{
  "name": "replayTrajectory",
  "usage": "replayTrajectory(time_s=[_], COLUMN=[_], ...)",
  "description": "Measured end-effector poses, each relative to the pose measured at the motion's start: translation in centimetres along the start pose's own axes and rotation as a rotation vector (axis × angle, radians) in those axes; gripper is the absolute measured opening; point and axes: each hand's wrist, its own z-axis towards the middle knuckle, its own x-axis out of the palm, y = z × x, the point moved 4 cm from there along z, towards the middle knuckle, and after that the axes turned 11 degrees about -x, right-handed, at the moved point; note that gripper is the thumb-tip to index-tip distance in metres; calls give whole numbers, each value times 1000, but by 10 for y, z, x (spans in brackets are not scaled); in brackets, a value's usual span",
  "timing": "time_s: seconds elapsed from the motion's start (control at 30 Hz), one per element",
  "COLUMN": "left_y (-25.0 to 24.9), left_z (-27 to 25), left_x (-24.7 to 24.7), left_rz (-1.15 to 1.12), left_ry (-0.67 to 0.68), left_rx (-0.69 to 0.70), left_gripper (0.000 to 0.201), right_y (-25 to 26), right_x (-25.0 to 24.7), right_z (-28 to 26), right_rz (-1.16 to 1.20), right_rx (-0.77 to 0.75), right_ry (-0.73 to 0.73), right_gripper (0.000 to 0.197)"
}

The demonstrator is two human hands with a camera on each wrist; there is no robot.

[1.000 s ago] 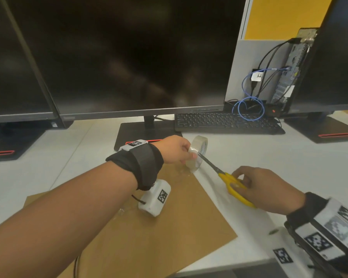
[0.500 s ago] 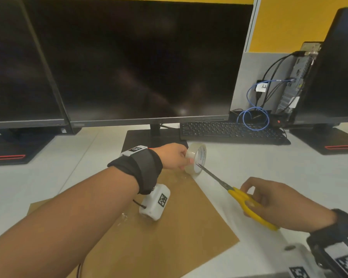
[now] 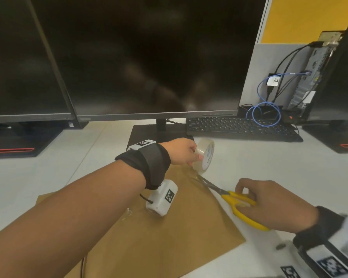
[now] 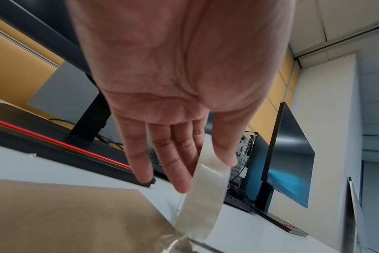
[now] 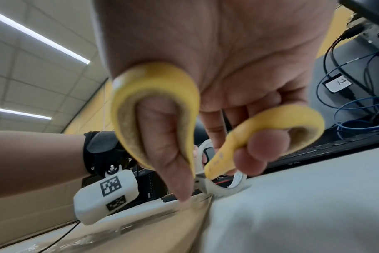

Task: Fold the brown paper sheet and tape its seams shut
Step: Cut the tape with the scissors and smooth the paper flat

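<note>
Head view: my left hand (image 3: 182, 150) is holding the tape roll (image 3: 205, 155) up on its edge, thumb on the outer face, right at the far corner of the brown paper sheet (image 3: 169, 237), which is lying flat on the white desk (image 3: 269, 167). My right hand (image 3: 273, 205) is gripping the yellow scissors (image 3: 237, 203), fingers curled through the handle loops, blades pointing toward the roll, tips just below it over the paper's edge. Monitors and a keyboard (image 3: 239, 127) are sitting behind.

Left wrist view: my fingers (image 4: 177, 164) are reaching down fairly straight along the tape roll (image 4: 203, 202), with the thumb pressing its outer side. A clear strip is running from the roll down to the paper (image 4: 65, 214).

Right wrist view: thumb and fingers are hooking through both yellow loops of the scissors (image 5: 162, 109), handles spread apart. The roll (image 5: 223, 184) is peeking out behind them, blurry.
</note>
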Motion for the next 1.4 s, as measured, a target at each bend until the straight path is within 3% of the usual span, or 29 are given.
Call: replayTrajectory(time_s=[0.17, 0.6, 1.07, 1.4], left_y=[-2, -1, 4, 4], left_z=[-1, -4, 1, 1], left_x=[0, -3, -1, -1], left_rz=[8, 13, 28, 58], left_ry=[4, -4, -22, -22], left_rx=[0, 19, 1, 10], left_gripper=[36, 35, 38, 39], right_y=[4, 3, 3, 10], right_x=[-2, -10, -1, 4], right_z=[10, -3, -1, 21], right_rz=[-70, -135, -85, -111], right_rx=[2, 4, 8, -42], right_ry=[6, 32, 26, 42], right_gripper=[24, 16, 16, 27])
